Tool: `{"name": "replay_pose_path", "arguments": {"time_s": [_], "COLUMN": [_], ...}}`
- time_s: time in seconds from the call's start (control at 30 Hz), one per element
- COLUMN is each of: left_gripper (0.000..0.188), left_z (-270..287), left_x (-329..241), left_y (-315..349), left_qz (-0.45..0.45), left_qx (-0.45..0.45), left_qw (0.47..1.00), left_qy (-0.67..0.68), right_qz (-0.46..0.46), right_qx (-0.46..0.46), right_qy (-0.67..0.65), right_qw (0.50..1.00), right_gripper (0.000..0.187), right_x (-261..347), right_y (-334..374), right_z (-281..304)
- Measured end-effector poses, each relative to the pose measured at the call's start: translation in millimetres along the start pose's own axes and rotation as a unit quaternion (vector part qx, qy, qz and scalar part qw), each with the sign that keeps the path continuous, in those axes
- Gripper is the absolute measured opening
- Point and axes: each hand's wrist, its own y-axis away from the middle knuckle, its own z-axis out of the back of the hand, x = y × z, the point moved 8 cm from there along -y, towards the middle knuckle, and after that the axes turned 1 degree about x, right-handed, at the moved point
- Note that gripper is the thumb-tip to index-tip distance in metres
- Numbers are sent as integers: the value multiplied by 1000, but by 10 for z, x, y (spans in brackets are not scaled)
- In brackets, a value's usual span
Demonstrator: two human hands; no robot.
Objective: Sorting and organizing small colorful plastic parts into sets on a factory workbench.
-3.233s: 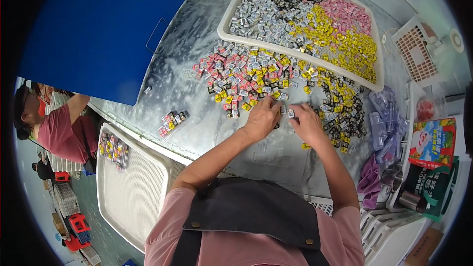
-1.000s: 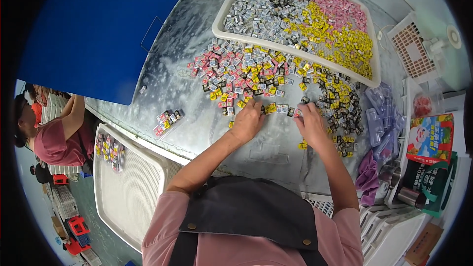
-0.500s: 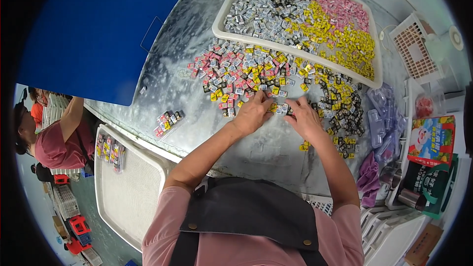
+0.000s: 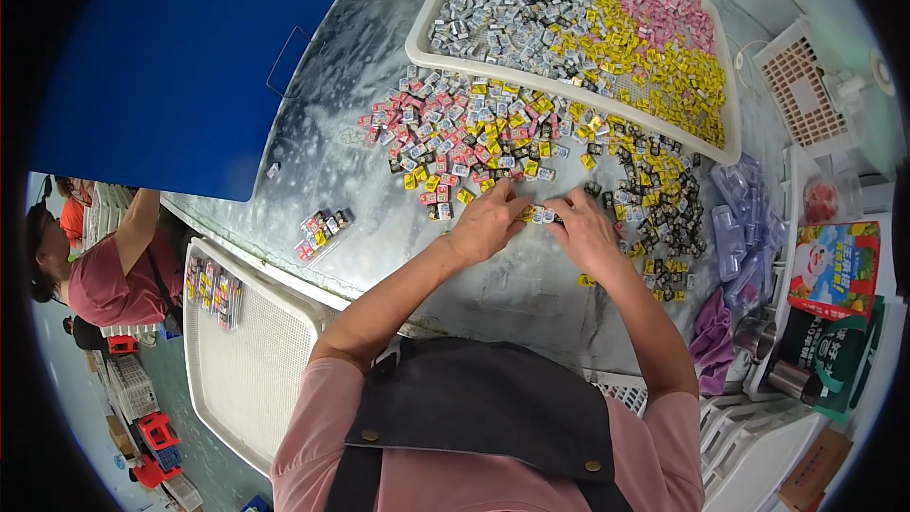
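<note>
Between my two hands lies a short row of small wrapped pieces (image 4: 541, 215), yellow and pale grey, on the metal-looking tabletop. My left hand (image 4: 485, 224) closes its thumb and fingers at the row's left end. At its right end, my right hand (image 4: 585, 233) pinches with curled fingertips, partly hiding the last pieces. Just beyond my hands spreads a loose heap of pink, white, yellow and black pieces (image 4: 474, 137). Beside my right hand, another heap is mostly black and yellow (image 4: 659, 194).
A large white tray (image 4: 569, 89) behind the heaps holds black, grey, pink and yellow pieces. Clear plastic packaging (image 4: 730, 242) and a purple cloth (image 4: 711, 341) lie right. A small filled pack (image 4: 322, 233) sits left, near a lower white tray (image 4: 251, 370). A blue panel (image 4: 180, 66) and a co-worker (image 4: 123, 270) are farther left.
My right hand has shifted slightly left and nearer to me, and my fingertips now close in on both ends of the short row. The heaps look almost the same.
</note>
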Motion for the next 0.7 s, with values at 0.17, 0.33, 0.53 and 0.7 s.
{"name": "replay_pose_path", "arguments": {"time_s": [0.17,0.33,0.53,0.7], "left_gripper": [34,34,33,30], "left_z": [-81,-55,-116,-122], "left_x": [66,-93,-55,-60], "left_y": [21,41,37,60], "left_qz": [0,2,6,-2], "left_qx": [-5,-15,-3,-7], "left_qw": [1000,999,996,997], "left_qy": [1,-36,-86,-78], "right_qz": [-13,-12,-12,-6], "right_qx": [-5,-24,-25,-22], "right_qy": [-13,-1,-7,-1], "right_qw": [1000,1000,1000,1000], "right_gripper": [33,32,33,33], "right_x": [-36,57,-12,60], "right_y": [-1,57,45,48], "right_z": [-48,-21,-89,-75]}}
